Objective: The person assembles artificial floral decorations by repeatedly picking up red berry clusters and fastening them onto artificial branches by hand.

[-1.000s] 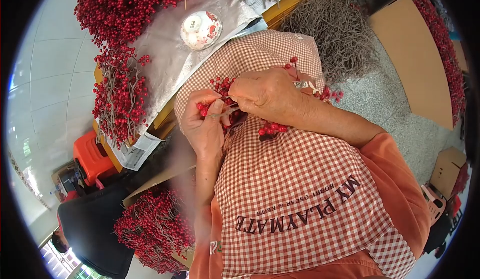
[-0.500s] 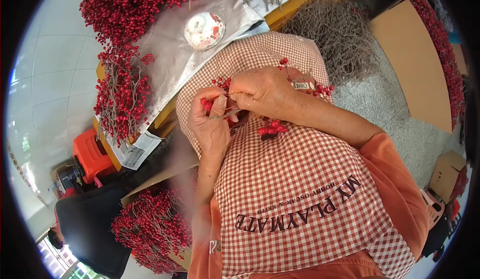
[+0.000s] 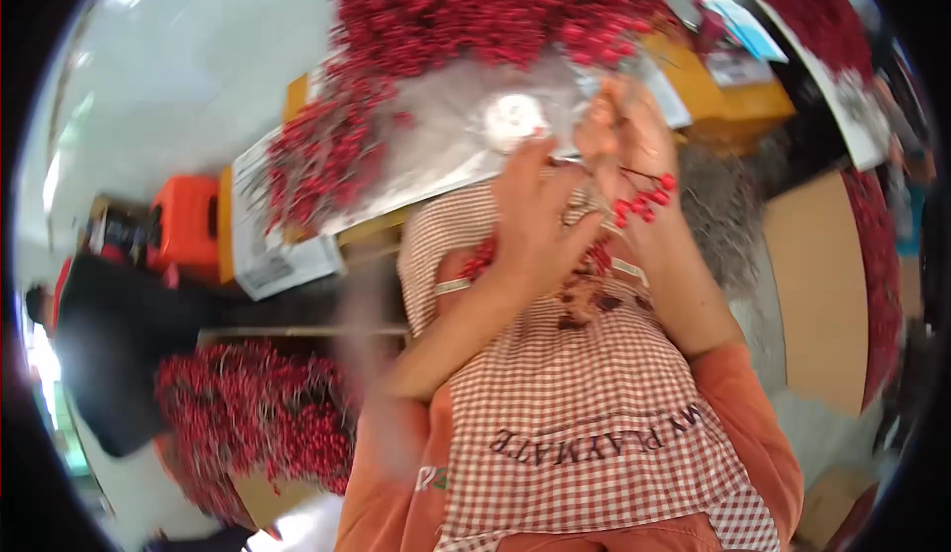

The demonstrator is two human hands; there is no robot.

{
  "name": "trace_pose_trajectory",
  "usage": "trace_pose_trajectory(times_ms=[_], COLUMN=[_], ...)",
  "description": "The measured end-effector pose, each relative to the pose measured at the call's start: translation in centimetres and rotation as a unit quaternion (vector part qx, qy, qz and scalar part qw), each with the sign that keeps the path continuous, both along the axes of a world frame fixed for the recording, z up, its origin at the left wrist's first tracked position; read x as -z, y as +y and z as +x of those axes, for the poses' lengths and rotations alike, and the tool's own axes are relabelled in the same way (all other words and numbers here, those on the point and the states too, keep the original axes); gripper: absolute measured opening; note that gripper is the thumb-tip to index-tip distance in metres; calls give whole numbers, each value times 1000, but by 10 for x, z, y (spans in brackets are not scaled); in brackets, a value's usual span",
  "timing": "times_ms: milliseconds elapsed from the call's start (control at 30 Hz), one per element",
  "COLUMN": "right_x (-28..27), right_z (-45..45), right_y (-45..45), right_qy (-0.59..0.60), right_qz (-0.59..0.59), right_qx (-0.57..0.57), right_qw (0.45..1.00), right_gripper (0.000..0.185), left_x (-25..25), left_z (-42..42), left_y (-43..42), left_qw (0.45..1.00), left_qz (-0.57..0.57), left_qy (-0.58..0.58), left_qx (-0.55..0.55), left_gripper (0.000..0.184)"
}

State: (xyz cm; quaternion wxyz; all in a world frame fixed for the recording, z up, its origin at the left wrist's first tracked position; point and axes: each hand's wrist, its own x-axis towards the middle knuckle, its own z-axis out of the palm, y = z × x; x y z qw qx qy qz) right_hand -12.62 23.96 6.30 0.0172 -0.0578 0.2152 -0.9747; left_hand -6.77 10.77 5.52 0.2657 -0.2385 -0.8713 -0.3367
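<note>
My left hand [image 3: 535, 220] is over the checked apron [image 3: 565, 374], its fingers apart, with nothing clearly held in the blur. Beside and beyond it, my right hand [image 3: 629, 136] is raised near the table edge, fingers curled round a thin sprig with red berries [image 3: 644, 200] hanging by the wrist. More red berries [image 3: 480, 258] lie on the apron at the left side of my left hand, and others show just right of it. A white patterned bowl [image 3: 515, 121] stands on the table just beyond my hands.
A large heap of red berry stems [image 3: 475, 17] covers the table's far side. Grey twigs [image 3: 723, 210] are piled at the right, beside a cardboard box [image 3: 817, 294]. At left are a red-orange stool [image 3: 186, 223], a boxed berry bunch [image 3: 258, 413] and a person in dark clothing [image 3: 119, 344].
The view has swung, showing more of the table. My hands have parted from their pinch together; my right hand has moved forward to the table edge, and my left hand has spread its fingers.
</note>
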Motion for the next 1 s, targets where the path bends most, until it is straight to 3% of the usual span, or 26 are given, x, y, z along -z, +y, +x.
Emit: trace_pose_trajectory(times_ms=[100, 133, 167, 200, 267, 300, 333, 400, 433, 467, 533, 600, 633, 700, 767, 867, 933, 1000], right_x=[0, -1, -2, -8, -21, -9, -4, -4, 2, 11, 23, 35, 40, 46, 59, 74, 83, 86], right_z=[2, 3, 4, 7, 9, -3, -3, 2, 2, 4, 7, 10, 12, 15, 18, 17, 10, 2], right_y=[-20, -24, -24, -26, -26, -22, -27, -33, -33, -35, -35, -26, -21, -3, 18, 55, 83, 110], right_qy=[51, 54, 52, 61, 16, 11, 6, -20, -24, 0, 18, 4, -7, -29, -34, -26, -51, -80], right_qz=[-40, -38, 84, 81, 233, 260, 257, 401, 401, 407, 409, 416, 406, 417, 404, 441, 462, 584], right_qx=[-19, -10, 28, 13, -49, -125, -124, -175, -164, -202, -231, -244, -237, -196, -154, -55, -9, 96], right_qw=[998, 998, 995, 995, 971, 958, 958, 899, 901, 891, 883, 876, 883, 887, 901, 896, 885, 802], right_gripper=[12, 12, 18, 18, 28, 33, 33, 32, 32, 30, 27, 24, 24, 24, 25, 24, 23, 24], left_x=[13, 10, 6, 3, -5, -13, -23, -47, -73, -77, -111, -104, -96, -82, -61, -35, -40, -59], left_z=[-9, -6, -5, -3, -2, -3, -7, -22, -26, -37, -54, -86, -98, -117, -133, -139, -138, -136], left_y=[-14, -19, -26, -35, -58, -72, -88, -128, -141, -163, -191, -224, -245, -268, -302, -337, -338, -340], left_qw=[998, 993, 979, 981, 996, 996, 1000, 991, 975, 972, 917, 867, 864, 823, 856, 838, 875, 901], left_qz=[50, 103, 159, 156, 62, 62, 21, -70, -162, -144, -297, -361, -373, -399, -380, -443, -392, -344], left_qy=[46, -11, -68, -59, -49, -46, -17, 74, 33, 61, 73, 18, 42, -28, -33, -63, -69, -63], left_qx=[4, 56, 112, 98, 46, 42, -16, -81, -146, -178, -257, -343, -335, -404, -349, -312, -278, -257], left_gripper=[27, 22, 17, 17, 13, 13, 12, 12, 11, 8, 8, 14, 15, 20, 19, 24, 22, 18])
